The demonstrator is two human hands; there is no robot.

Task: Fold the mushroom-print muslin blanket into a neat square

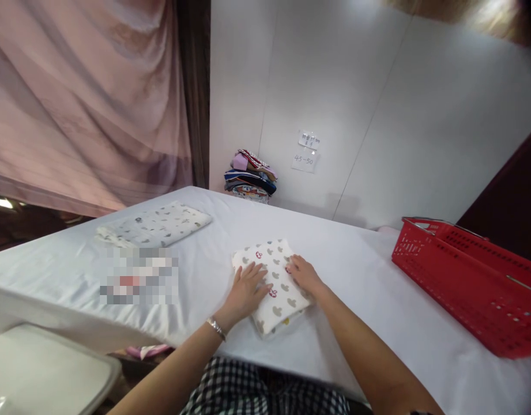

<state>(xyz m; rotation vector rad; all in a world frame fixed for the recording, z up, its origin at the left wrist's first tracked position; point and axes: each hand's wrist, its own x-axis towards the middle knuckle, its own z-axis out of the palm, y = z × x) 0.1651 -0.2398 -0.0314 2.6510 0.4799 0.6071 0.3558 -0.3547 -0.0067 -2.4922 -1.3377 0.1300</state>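
A folded white cloth point(279, 288) printed with grey and red mushroom-like shapes lies on the white-covered table in front of me. My left hand point(248, 288) rests on its left side, fingers spread flat over the print. On the upper right edge of the cloth lies my right hand point(306, 275), its fingers stretched out and touching the fabric. A second folded white cloth point(161, 223) with small grey prints lies apart, farther left on the table.
A red plastic basket point(459, 282) stands at the table's right side. Folded clothes point(251, 176) are stacked against the white wall behind the table. A blurred-out item point(139, 276) lies on the left. A pale chair point(49, 369) is at the near left.
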